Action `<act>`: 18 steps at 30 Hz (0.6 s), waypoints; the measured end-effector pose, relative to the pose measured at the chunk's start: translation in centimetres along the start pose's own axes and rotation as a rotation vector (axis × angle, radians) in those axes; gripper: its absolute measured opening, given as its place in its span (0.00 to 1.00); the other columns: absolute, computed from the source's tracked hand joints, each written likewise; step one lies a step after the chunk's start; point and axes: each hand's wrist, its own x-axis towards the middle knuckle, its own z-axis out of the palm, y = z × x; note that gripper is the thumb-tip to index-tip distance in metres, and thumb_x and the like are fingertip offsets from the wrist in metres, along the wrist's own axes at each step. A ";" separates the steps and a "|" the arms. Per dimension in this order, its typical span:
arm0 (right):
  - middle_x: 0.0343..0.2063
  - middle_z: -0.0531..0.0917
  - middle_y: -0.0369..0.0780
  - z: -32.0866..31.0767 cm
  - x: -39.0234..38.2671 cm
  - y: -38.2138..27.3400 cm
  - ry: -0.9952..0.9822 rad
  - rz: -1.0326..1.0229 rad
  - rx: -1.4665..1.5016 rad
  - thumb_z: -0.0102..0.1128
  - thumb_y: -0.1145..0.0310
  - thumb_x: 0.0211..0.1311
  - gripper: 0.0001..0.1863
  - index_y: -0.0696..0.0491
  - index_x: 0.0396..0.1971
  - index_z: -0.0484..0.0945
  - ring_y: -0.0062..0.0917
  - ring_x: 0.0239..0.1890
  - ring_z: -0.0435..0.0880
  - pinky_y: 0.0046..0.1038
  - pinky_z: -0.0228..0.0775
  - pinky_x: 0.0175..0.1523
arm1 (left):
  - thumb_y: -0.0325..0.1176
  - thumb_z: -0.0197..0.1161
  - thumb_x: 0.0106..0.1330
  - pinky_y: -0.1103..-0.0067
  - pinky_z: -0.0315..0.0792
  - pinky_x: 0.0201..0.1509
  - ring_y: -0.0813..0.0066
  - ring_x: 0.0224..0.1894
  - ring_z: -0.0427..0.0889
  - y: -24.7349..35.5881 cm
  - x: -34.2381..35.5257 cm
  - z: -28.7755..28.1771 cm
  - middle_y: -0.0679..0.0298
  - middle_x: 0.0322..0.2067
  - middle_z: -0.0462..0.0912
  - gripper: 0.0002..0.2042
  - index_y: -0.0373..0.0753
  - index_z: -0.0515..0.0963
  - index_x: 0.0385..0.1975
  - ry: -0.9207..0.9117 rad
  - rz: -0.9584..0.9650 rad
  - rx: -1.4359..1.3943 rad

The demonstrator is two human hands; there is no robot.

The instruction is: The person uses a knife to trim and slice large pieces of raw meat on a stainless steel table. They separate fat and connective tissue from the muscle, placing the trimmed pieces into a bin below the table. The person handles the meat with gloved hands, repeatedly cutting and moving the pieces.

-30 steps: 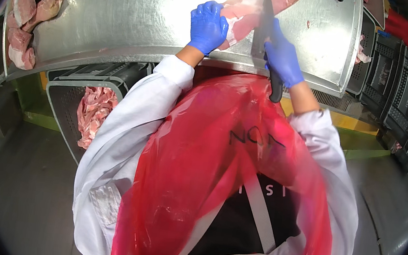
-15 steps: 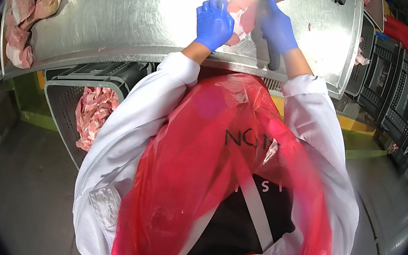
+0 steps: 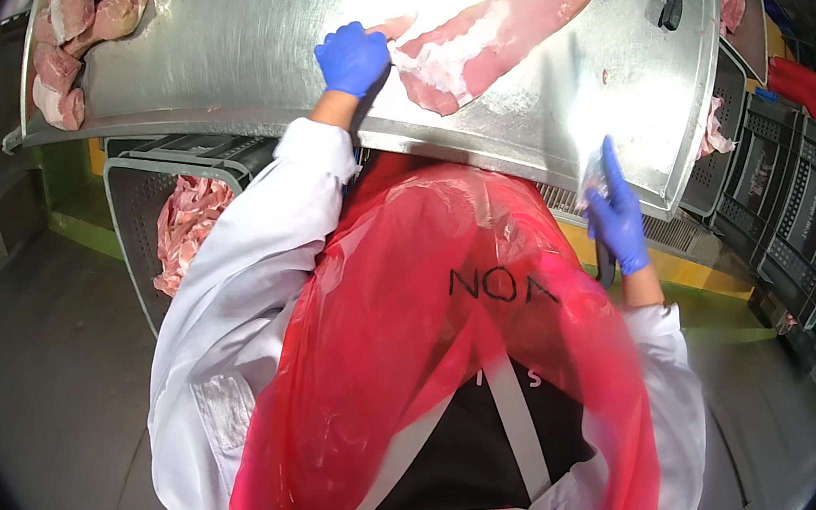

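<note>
A long pink slab of meat with white fat lies diagonally on the steel table. My left hand, in a blue glove, is closed on a smaller pink piece at the slab's lower-left end. At the table's front right edge, my right hand, also gloved, grips the dark handle of a knife, its index finger stretched forward. The blade points away from me, blurred by glare, and is apart from the slab.
Several meat pieces line the table's left end. A grey crate of trimmings sits below at left. A small black tool lies at the back right. Dark crates and a red plastic item are at right.
My left hand has moved left with the small piece, away from the slab's middle. My right hand and knife have come off the slab, rightward and down to the front edge.
</note>
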 end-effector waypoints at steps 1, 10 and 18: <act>0.28 0.82 0.34 -0.6 1.6 0.9 0.066 -0.056 0.026 0.52 0.75 0.68 0.39 0.36 0.77 0.52 0.13 0.19 0.72 0.19 0.69 0.25 | 0.44 0.53 0.61 0.62 0.75 0.50 0.49 0.42 0.83 1.2 0.4 -1.7 0.46 0.35 0.85 0.19 0.34 0.84 0.32 -0.054 -0.015 -0.055; 0.26 0.80 0.36 0.3 13.6 0.2 0.174 -0.290 0.114 0.53 0.75 0.67 0.41 0.41 0.77 0.49 0.15 0.18 0.73 0.23 0.75 0.29 | 0.45 0.71 0.48 0.69 0.79 0.48 0.53 0.44 0.86 16.8 2.6 2.6 0.46 0.38 0.85 0.24 0.32 0.80 0.39 -0.281 0.108 -0.145; 0.30 0.82 0.39 1.6 15.6 -1.7 0.049 -0.258 0.055 0.53 0.69 0.67 0.40 0.43 0.77 0.49 0.19 0.24 0.79 0.25 0.77 0.33 | 0.35 0.62 0.56 0.73 0.79 0.43 0.64 0.38 0.88 11.6 5.9 1.9 0.52 0.32 0.87 0.12 0.35 0.86 0.34 -0.131 0.033 -0.162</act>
